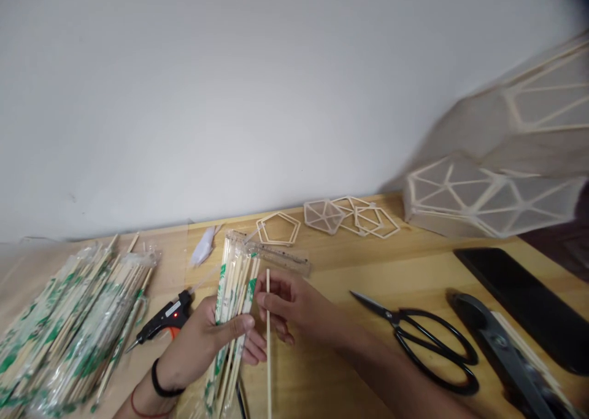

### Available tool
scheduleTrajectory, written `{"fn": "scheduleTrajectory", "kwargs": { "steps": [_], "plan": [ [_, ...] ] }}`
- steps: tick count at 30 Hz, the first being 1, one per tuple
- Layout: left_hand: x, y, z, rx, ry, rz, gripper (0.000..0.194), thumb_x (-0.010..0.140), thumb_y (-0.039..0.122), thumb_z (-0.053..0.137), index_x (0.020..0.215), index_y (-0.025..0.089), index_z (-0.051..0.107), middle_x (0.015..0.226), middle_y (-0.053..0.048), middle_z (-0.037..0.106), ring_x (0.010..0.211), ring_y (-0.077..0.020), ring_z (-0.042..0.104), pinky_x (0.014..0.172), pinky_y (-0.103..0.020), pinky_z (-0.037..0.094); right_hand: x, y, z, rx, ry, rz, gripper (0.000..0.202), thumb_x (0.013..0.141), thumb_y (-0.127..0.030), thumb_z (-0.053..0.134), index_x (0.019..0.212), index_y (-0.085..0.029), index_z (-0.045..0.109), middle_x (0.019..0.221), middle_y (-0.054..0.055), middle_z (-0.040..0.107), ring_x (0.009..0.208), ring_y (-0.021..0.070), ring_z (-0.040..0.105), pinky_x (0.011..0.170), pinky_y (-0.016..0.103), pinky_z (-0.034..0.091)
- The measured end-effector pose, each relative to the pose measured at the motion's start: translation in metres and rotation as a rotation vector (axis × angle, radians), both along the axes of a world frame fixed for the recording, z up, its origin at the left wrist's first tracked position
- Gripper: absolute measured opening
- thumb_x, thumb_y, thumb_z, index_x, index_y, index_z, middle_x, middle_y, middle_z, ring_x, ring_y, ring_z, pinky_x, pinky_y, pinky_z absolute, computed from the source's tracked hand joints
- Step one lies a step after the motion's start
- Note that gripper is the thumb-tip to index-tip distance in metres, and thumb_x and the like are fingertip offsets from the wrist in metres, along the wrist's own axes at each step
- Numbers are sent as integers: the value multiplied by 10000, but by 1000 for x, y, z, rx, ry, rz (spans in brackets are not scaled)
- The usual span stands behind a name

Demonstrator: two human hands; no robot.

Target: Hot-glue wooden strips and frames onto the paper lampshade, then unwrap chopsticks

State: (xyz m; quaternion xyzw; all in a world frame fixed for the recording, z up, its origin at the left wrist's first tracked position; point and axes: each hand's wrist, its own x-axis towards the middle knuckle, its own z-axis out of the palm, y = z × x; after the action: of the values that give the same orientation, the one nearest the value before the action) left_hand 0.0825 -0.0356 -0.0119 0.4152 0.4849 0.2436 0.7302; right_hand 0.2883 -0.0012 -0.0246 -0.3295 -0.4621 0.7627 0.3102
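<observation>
My left hand (230,333) wraps round a bundle of wooden sticks (237,284) in clear plastic wrappers with green print, held upright above the table. Just right of it, my right hand (280,305) pinches a single bare wooden stick (269,357) between thumb and fingers. That stick stands roughly vertical in view, its lower end running past the bottom edge. A black glue gun (168,318) with a lit red light lies left of my left hand. Behind the bundle is a clear ruler (280,258), partly covered.
More wrapped stick bundles (78,327) cover the table's left. Stick pentagon frames (278,229) and a covered panel (323,215) lie by the wall. Black scissors (414,333), a dark cutting tool (499,345) and a black slab (524,302) lie right, below a pale faceted stick structure (497,198).
</observation>
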Motion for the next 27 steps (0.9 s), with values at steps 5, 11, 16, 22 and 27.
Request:
{"fn": "scheduleTrajectory", "kwargs": {
  "steps": [5, 11, 16, 22, 27],
  "plan": [
    [2, -3, 1, -27, -21, -24, 492, 797, 609, 861, 871, 142, 726, 756, -87, 803, 654, -218, 782, 631, -299, 623, -2, -1, -1, -86, 107, 22, 415, 765, -477, 905, 884, -199, 621, 599, -98, 586, 383, 35, 426, 345, 163, 394],
    [6, -5, 2, -48, -49, -46, 514, 787, 619, 865, 873, 142, 695, 726, -64, 773, 608, -200, 767, 574, -272, 597, -5, -3, -3, -117, 56, -3, 405, 737, -483, 922, 778, -181, 656, 514, -93, 561, 345, 32, 374, 292, 152, 319],
    [8, -5, 4, -38, -1, -86, 611, 781, 696, 827, 746, 96, 714, 639, -84, 721, 577, -190, 744, 554, -259, 582, 5, 7, 3, -82, 76, -184, 438, 732, -518, 915, 797, -204, 617, 467, -122, 506, 311, 34, 335, 304, 175, 349],
    [3, -4, 7, 28, 87, -167, 670, 890, 761, 656, 698, 119, 661, 519, -67, 658, 418, -111, 599, 433, -190, 437, 32, 27, 11, -11, 116, -531, 464, 748, -520, 895, 921, -216, 590, 602, -113, 554, 384, 16, 294, 340, 151, 305],
    [3, -3, 9, 42, 90, -185, 673, 861, 797, 653, 695, 146, 613, 488, -20, 591, 373, -82, 495, 376, -180, 335, 50, 37, 16, 71, 138, -728, 423, 755, -473, 891, 887, -237, 565, 644, -113, 536, 419, 30, 326, 341, 138, 303]
  ]
}}
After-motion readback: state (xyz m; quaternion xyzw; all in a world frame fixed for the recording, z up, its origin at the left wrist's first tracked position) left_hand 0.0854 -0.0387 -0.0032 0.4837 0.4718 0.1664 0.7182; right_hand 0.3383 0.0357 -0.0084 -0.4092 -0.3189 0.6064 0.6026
